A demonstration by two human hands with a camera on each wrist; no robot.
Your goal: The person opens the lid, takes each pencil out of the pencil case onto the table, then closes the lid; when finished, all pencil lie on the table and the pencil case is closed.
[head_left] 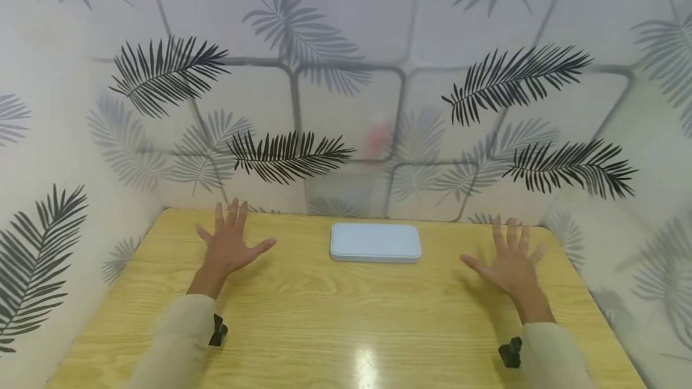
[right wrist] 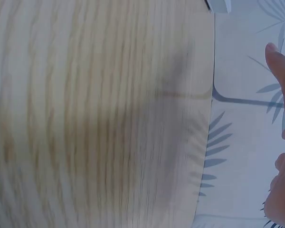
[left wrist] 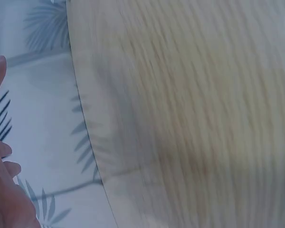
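A flat, pale white box-like case [head_left: 375, 241] with rounded corners lies near the back of the wooden table [head_left: 324, 317]. To its left, my left hand [head_left: 229, 246] is held over the table with the fingers spread wide and nothing in it. On the other side, my right hand [head_left: 510, 266] is spread the same way, also holding nothing. Both hands are apart from the case. At the left edge of the left wrist view, part of the left hand [left wrist: 7, 190] shows. The right wrist view has part of the right hand [right wrist: 282, 190] at its right edge.
Translucent curtains with dark leaf prints [head_left: 292, 158] hang behind the table and along both sides. Black wrist mounts [head_left: 218, 330] sit at the sleeve cuffs. Light reflects off the tabletop near the front.
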